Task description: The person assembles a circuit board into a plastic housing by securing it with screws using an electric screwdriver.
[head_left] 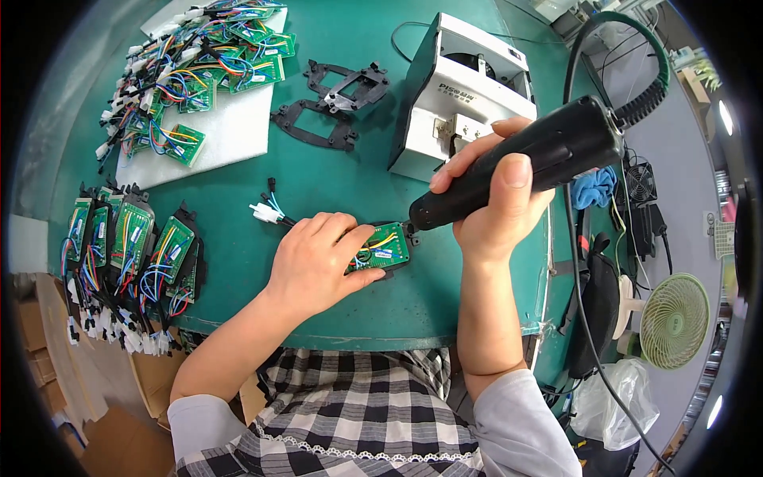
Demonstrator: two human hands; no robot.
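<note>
My left hand (310, 258) presses a green circuit board (391, 248) against the green work surface, fingers over its left part and thumb along the near edge. Black plastic shows around the board, and its wires and white connector (266, 213) stick out to the left. A black electric screwdriver (552, 143) is in my right hand (497, 226), slanting down leftward. Its nose is at the board's upper right corner; whether the bit touches a screw cannot be seen. Beyond the board lie several bare black plastic frames (291, 121).
Wired circuit boards (262, 73) are heaped on a white foam sheet (238, 127) at the far left. Boards in black frames (131, 234) line the near left edge. A white machine (421, 119) stands behind the screwdriver, whose cable (574, 262) hangs right. A green fan (675, 318) sits beyond.
</note>
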